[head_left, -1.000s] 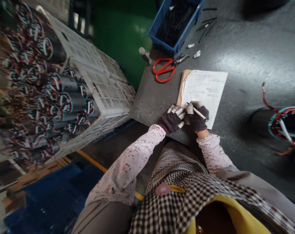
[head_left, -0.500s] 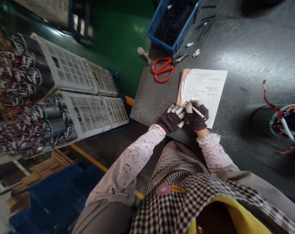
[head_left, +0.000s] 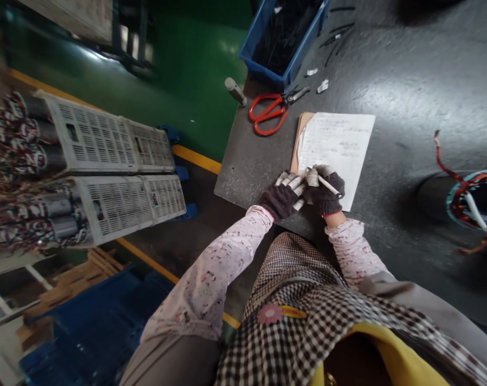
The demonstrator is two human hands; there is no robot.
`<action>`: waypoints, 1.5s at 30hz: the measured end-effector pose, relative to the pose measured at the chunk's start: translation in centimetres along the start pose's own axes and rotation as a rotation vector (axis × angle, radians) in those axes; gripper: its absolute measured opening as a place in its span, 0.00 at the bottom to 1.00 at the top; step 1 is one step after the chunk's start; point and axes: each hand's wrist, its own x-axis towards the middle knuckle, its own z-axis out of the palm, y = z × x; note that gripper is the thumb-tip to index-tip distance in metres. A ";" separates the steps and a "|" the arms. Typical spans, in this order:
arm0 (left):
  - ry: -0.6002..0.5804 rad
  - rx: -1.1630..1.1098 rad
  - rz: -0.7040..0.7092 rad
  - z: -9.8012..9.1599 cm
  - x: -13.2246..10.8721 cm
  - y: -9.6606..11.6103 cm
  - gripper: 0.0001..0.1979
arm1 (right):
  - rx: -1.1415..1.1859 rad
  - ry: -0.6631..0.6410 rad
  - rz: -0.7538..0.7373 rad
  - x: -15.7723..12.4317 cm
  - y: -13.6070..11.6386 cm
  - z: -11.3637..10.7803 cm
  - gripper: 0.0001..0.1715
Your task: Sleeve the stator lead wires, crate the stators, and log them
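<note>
A notebook [head_left: 344,136] with handwriting on its white page lies on the dark table. My right hand [head_left: 326,190], in a dark glove with pale-wrapped fingertips, is closed around a white pen [head_left: 329,186] over the lower part of the page. The pen's writing end is hidden by the fingers. Beside it, my left hand [head_left: 286,195], gloved the same way, lies flat with fingers stretched out at the notebook's lower left corner. Orange-handled scissors [head_left: 270,114] rest beyond my left hand, apart from it.
A blue bin [head_left: 263,72] of black strips stands at the table's far edge, near a grey-white post [head_left: 236,91]. Scraps of white paper [head_left: 323,86] lie beside it. At right is a wire-wound stator [head_left: 448,201]. White crates [head_left: 102,142] loaded with similar parts stand at left.
The loaded crates at left have shifted leftward in view, uncovering more yellow floor line. Both hands, the pen and the notebook look almost unmoved.
</note>
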 end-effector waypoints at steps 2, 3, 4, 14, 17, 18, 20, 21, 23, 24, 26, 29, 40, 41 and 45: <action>0.002 -0.003 0.004 0.0 0.0 0.0 0.28 | 0.000 0.009 -0.004 0.0 0.1 0.0 0.20; 0.005 -0.003 0.006 0.0 0.0 0.0 0.28 | -0.008 0.005 -0.008 0.0 0.1 0.0 0.20; 0.008 -0.002 0.005 0.0 0.0 0.0 0.28 | -0.015 -0.003 -0.013 0.0 0.2 0.0 0.20; 0.003 0.016 0.018 0.4 -0.1 -0.1 0.28 | -0.016 -0.008 -0.023 -0.2 0.2 0.0 0.21; 0.009 0.032 0.019 0.5 -0.2 -0.1 0.29 | -0.011 0.008 -0.015 -0.2 0.2 0.0 0.20; 0.008 0.033 0.016 0.5 -0.2 -0.1 0.29 | -0.006 0.011 -0.016 -0.2 0.3 0.0 0.21; -0.002 0.022 0.008 0.4 -0.2 -0.1 0.29 | 0.016 0.010 -0.029 -0.2 0.5 0.0 0.21; -0.009 0.014 0.005 0.3 -0.2 -0.1 0.28 | 0.029 0.010 -0.033 -0.2 0.6 0.0 0.21; -0.019 0.000 -0.002 0.1 -0.2 -0.1 0.28 | 0.046 0.022 -0.026 -0.2 0.9 0.0 0.22; -0.020 -0.004 -0.003 0.1 -0.2 -0.1 0.27 | 0.047 0.028 -0.018 -0.2 1.0 0.1 0.22; -0.019 -0.007 -0.001 0.0 -0.1 -0.1 0.27 | 0.037 0.028 -0.018 -0.2 1.0 0.1 0.23; -0.023 -0.002 0.009 0.0 0.0 -0.2 0.28 | 0.015 0.025 -0.029 -0.2 0.9 0.3 0.23; 0.014 -0.008 0.009 0.6 -0.1 -0.2 0.27 | 0.032 0.060 0.025 -0.3 1.2 0.5 0.21; 0.019 -0.010 0.010 0.7 -0.1 -0.3 0.27 | 0.022 0.054 0.023 -0.2 1.1 0.5 0.21; 0.003 -0.004 -0.004 0.7 -0.1 -0.3 0.27 | 0.012 0.040 0.008 -0.1 0.8 0.3 0.19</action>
